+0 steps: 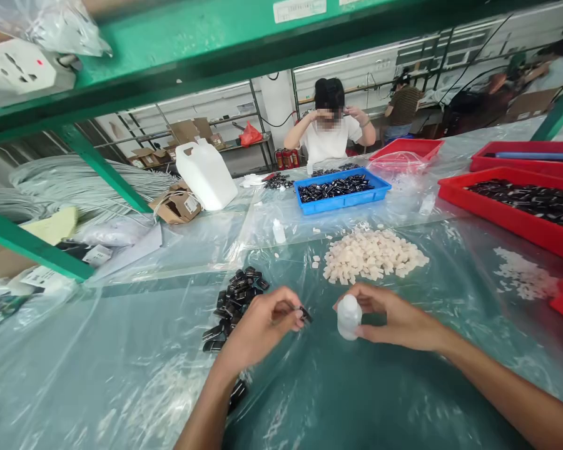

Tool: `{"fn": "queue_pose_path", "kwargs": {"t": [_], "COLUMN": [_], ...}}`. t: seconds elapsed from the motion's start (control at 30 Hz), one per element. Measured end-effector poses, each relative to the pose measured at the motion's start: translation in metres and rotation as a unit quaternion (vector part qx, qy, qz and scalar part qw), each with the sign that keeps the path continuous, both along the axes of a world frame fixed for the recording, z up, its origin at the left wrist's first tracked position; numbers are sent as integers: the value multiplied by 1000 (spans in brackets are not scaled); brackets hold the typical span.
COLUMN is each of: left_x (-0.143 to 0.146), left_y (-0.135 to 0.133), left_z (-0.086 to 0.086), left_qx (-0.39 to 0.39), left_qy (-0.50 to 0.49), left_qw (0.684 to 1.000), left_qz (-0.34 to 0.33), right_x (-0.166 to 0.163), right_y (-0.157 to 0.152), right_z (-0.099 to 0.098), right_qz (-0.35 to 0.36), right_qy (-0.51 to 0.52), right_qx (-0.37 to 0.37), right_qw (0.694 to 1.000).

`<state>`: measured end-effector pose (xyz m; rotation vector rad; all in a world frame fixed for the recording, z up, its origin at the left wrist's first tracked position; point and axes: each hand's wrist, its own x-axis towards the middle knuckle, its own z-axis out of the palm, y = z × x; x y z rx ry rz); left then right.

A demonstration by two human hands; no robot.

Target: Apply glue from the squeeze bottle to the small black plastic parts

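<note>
My left hand (263, 325) is closed in a pinch on a small black part (306, 314), held just above the plastic-covered table (122, 375). My right hand (394, 319) is wrapped round a small white squeeze bottle (348, 317), close beside the black part. A heap of small black parts (234, 300) lies just left of my left hand. A pile of small cream-coloured blocks (373, 255) lies just beyond both hands.
A blue tray (340, 201) and red trays (511, 215) hold more black parts. A white jug (205, 174), cardboard boxes, a green shelf frame (98, 165) and a small bottle (278, 232) stand further back. A person in a white shirt (331, 134) sits opposite.
</note>
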<state>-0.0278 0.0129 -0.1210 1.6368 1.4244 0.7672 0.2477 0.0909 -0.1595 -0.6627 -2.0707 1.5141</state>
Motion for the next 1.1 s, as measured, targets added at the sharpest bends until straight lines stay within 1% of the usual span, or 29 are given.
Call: {"fn": "queue_pose_path", "kwargs": {"t": [0.03, 0.1, 0.17, 0.27, 0.37, 0.47, 0.57, 0.67, 0.87, 1.0, 1.1], "left_x": [4, 14, 24, 33, 36, 37, 38, 42, 45, 44, 43], "left_y": [2, 5, 7, 7, 3, 0, -3, -4, -9, -12, -12], "left_z": [-3, -12, -20, -28, -29, -28, -26, -25, -31, -36, -36], "left_qx": [6, 17, 13, -23, -40, -17, 35, 84, 179, 255, 285], "left_qy": [-63, -171, -248, -313, -342, -339, -308, -275, -216, -156, -121], "left_qw": [998, 983, 963, 941, 931, 931, 937, 942, 945, 943, 942], "left_qz": [20, 68, 107, 122, 120, 136, 162, 171, 166, 143, 127], "right_x": [1, 1, 1, 0, -1, 0, 0, -1, -2, -1, 0], "right_y": [0, -1, -1, -3, -7, -11, -15, -17, -17, -20, -22], "right_z": [1, 2, 2, 2, 4, 9, 14, 14, 10, 15, 19], "right_qz": [-11, -28, -39, -56, -73, -99, -129, -150, -153, -146, -137], "right_qy": [15, 44, 68, 82, 76, 58, 37, 20, 12, 15, 13], "right_qx": [-8, -17, -19, -18, -10, 9, 36, 59, 104, 141, 177], "right_qw": [1000, 998, 997, 995, 994, 993, 990, 987, 983, 979, 975]}}
